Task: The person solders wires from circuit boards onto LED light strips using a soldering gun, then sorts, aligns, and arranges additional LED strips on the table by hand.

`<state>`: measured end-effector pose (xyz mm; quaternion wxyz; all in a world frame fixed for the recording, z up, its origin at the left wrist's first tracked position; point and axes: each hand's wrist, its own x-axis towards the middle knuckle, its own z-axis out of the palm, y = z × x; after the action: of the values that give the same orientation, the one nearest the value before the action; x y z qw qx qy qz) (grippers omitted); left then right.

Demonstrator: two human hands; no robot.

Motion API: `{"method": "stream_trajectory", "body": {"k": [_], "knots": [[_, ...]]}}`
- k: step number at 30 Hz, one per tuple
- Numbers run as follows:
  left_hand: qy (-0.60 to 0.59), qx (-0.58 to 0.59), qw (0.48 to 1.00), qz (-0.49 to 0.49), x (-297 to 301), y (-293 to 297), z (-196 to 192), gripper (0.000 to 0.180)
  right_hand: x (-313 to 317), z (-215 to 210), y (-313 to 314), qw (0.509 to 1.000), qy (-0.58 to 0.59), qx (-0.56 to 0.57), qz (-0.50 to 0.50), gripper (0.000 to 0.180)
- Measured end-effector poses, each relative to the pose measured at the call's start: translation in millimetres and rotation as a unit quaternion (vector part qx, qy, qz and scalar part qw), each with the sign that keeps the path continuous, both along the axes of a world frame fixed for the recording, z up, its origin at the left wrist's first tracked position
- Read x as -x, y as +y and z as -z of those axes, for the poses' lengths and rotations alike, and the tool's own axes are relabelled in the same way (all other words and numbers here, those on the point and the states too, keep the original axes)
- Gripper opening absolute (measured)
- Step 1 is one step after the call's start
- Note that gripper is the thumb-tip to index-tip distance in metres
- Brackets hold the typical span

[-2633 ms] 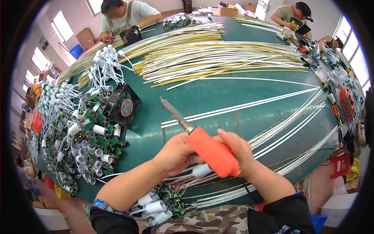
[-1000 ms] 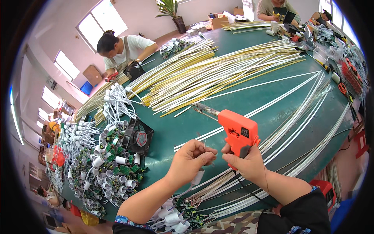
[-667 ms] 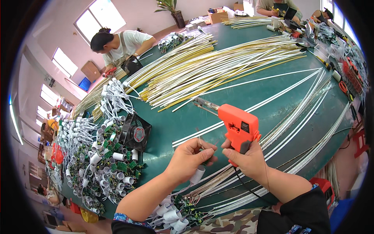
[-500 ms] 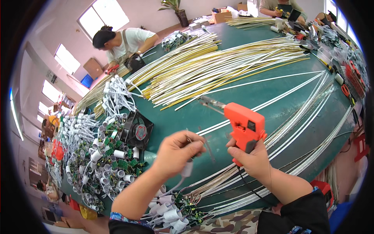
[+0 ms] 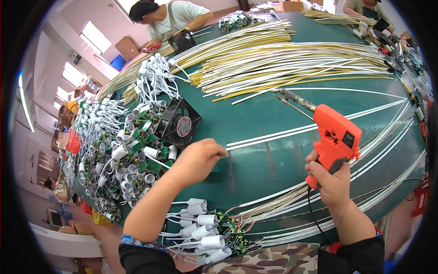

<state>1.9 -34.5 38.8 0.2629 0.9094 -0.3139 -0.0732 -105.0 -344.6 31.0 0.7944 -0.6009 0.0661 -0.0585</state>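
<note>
My right hand (image 5: 332,182) is wrapped round the handle of an orange soldering gun (image 5: 336,130). Its long dark tip, with a thin wire feed tube beside it, points up and left over the table. My left hand (image 5: 199,160) is closed in a pinch beside the near-left ends of two narrow white strips (image 5: 292,131); what the fingertips hold is too small to make out. Below it lies a cluster of white lamp caps (image 5: 204,232) with wires and small green circuit boards. Thin strips (image 5: 273,208) run from these boards off to the right.
A black square fan (image 5: 179,124) stands left of my left hand, beside a heap of white caps and circuit boards (image 5: 127,160). Yellow and white strips (image 5: 292,68) lie across the far green table (image 5: 255,171). A co-worker (image 5: 175,18) sits at the far left, another at the far right.
The view has shifted. The soldering gun stays in my right hand. My left hand has gone to the strip ends; the white cap and cable that hung below it no longer show there.
</note>
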Motion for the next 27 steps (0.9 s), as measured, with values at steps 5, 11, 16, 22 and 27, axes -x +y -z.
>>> {"method": "stream_trajectory", "body": {"k": [5, 11, 16, 22, 27], "knots": [[-0.013, 0.029, 0.999, -0.043, -2.1, 0.0, 42.2, 0.014, 0.6, 9.4, -0.6, 0.999, -0.005, 0.036, -0.01, 0.027], [-0.143, -0.008, 0.99, -0.018, -3.4, 2.8, 50.8, 0.014, -3.6, 15.2, 2.8, 0.999, 0.012, 0.035, -0.04, 0.029], [-0.156, 0.011, 0.987, -0.038, -0.8, 7.2, 53.4, 0.015, -3.8, 17.7, 7.7, 0.993, 0.027, 0.055, -0.096, 0.039], [-0.167, 0.028, 0.984, -0.052, -4.6, 10.4, 58.6, 0.015, -11.6, 17.2, 19.2, 0.982, -0.027, 0.108, -0.155, 0.052], [-0.167, 0.019, 0.984, -0.055, -3.2, 12.0, 57.0, 0.015, -12.6, 20.6, 31.9, 0.955, -0.017, 0.253, -0.153, 0.046]]}}
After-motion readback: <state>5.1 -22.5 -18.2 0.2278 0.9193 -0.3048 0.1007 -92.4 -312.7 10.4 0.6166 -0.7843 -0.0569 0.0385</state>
